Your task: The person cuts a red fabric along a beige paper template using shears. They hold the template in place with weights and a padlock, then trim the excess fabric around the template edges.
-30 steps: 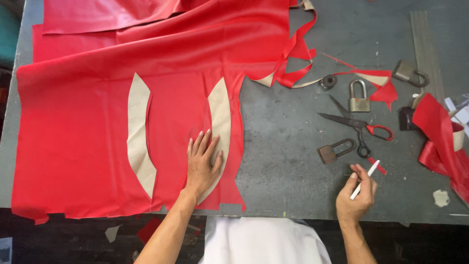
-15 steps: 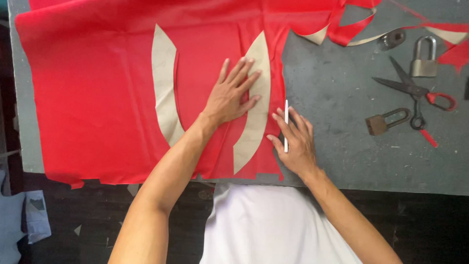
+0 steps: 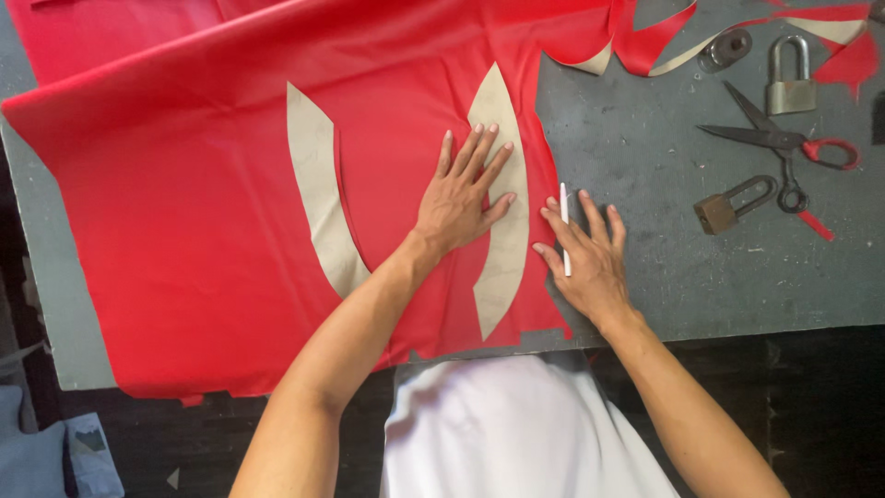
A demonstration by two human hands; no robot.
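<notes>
From the head camera we saw our left hand (image 3: 458, 198) lying flat with fingers spread on the red fabric (image 3: 203, 212), its fingertips over the right-hand beige curved pattern piece (image 3: 502, 267). Our right hand (image 3: 585, 254) rested open at the fabric's right edge on the grey table (image 3: 664, 277), a white marking stick (image 3: 564, 229) lying between its fingers. A second beige pattern piece (image 3: 318, 198) lay further left. Scissors (image 3: 784, 148) and two padlocks (image 3: 791, 83) sat well apart to the right.
</notes>
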